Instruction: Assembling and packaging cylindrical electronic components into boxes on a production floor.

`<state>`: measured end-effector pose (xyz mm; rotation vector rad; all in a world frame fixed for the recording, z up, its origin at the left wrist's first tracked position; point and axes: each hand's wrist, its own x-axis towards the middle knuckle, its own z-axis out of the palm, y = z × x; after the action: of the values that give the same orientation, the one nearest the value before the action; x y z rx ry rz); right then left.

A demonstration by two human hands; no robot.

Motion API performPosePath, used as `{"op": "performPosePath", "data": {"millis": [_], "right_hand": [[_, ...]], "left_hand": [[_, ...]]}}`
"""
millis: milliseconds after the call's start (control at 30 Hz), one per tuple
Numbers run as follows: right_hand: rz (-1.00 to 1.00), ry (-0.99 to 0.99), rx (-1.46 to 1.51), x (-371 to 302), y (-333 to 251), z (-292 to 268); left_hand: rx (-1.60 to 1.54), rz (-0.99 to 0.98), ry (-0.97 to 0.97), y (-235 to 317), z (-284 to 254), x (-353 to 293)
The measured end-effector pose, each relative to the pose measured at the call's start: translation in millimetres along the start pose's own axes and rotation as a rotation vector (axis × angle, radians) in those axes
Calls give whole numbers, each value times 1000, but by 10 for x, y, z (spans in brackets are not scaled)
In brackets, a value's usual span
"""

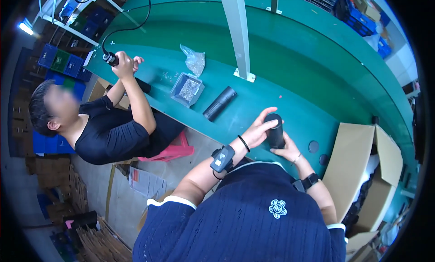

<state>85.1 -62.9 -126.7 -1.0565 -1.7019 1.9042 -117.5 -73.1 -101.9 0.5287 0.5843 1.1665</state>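
A black cylinder (275,136) stands roughly upright between my hands, over the near edge of the green workbench. My left hand (257,131) is closed around its upper left side, with the thumb across near the top. Lower down, my right hand (289,152) grips its right side and base. Two black round discs (313,147) lie on the bench to the right of my right hand. Left of my hands, a similar ribbed black cylinder (220,103) rests on its side.
A grey bin (186,89) of small metal parts and a clear plastic bag (195,61) sit further left. There a seated co-worker (108,121) holds a corded black power screwdriver (110,58). An open cardboard box (349,160) stands at right; a white post (238,40) rises behind.
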Motion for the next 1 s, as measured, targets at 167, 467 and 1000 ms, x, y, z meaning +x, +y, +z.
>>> {"op": "performPosePath", "data": {"millis": [167, 467, 1000], "right_hand": [[-7, 368, -87, 423, 85, -633], [353, 1037, -671, 825, 902, -3128], [-53, 696, -592, -1565, -1306, -1743]], "left_hand": [[1775, 426, 709, 513, -809, -260], [1490, 100, 876, 809, -1495, -710], [-299, 76, 257, 514, -195, 58]]}}
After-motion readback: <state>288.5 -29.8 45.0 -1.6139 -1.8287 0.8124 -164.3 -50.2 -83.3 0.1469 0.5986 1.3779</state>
